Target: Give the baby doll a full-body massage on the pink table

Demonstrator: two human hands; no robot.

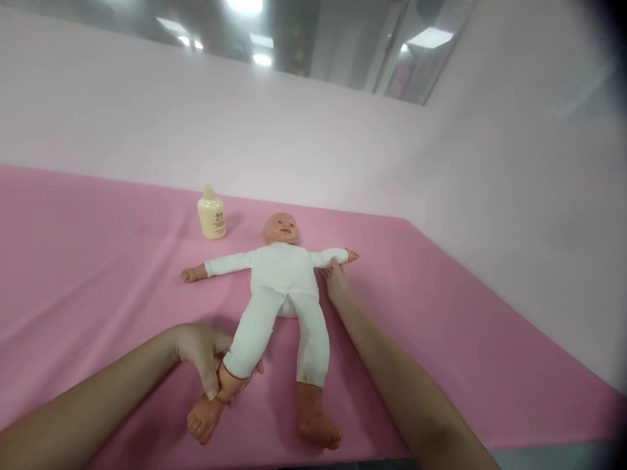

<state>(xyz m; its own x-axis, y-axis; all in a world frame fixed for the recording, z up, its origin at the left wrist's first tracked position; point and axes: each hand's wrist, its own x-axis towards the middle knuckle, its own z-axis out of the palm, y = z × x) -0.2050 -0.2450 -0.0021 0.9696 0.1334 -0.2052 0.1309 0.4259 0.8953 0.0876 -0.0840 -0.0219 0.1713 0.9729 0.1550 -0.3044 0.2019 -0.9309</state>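
A baby doll (284, 267) in a white cloth suit lies on its back, its head at the far end and both arms spread wide. My left hand (203, 349) is closed round the doll's lower leg on the left, with the thumb over the ankle and the fingertips showing past the far side. At the doll's arm on the right, my right hand (337, 284) has its thumb against the white sleeve near the wrist; the other fingers are partly hidden beneath the arm. The doll's other leg rests on the pink surface with its bare foot towards me.
A cream-coloured pump-top bottle (212, 219) stands beyond the doll's outstretched left-side arm. Pink covering (98, 261) spreads over the table. White walls (220, 124) rise behind and on the right, with a glass pane (337, 39) above the back one.
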